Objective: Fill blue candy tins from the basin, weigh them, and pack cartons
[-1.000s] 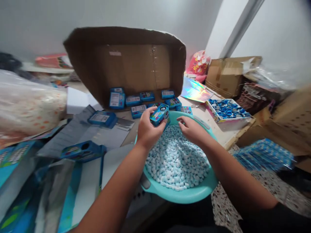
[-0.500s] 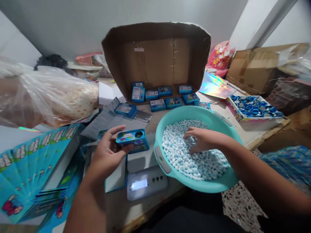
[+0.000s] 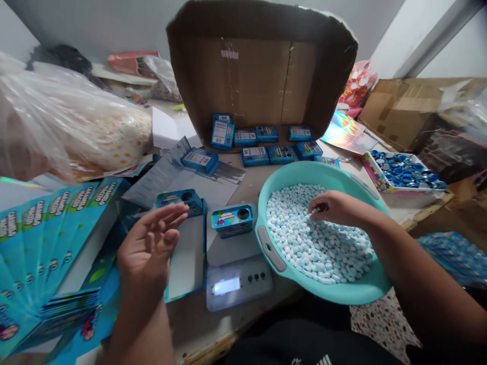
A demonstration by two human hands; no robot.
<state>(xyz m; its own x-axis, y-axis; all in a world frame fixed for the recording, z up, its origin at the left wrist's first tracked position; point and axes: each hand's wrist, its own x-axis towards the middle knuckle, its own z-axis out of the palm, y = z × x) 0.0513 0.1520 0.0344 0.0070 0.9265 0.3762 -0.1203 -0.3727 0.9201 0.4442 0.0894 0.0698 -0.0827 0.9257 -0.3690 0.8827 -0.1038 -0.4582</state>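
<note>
A small blue candy tin (image 3: 232,220) with a round hole in its top stands on a white digital scale (image 3: 236,263). My left hand (image 3: 152,244) hovers left of the scale, fingers spread and empty. A turquoise basin (image 3: 365,294) full of small pale blue and white candies (image 3: 315,243) sits at the table's edge, on my lap side. My right hand (image 3: 337,209) rests in the basin with fingertips pinched on some candies. A second blue tin (image 3: 178,198) lies just behind my left hand.
An open cardboard box (image 3: 262,71) on its side holds several blue tins (image 3: 262,147). A tray of blue caps (image 3: 403,172) stands at right. Flat blue printed cartons (image 3: 49,238) fan out at left beside a bulging plastic bag (image 3: 68,132). More cardboard boxes (image 3: 411,106) are at far right.
My left hand carried the blue tin away from the basin, set it on the scale and let go. My right hand stayed in the candies and now pinches some.
</note>
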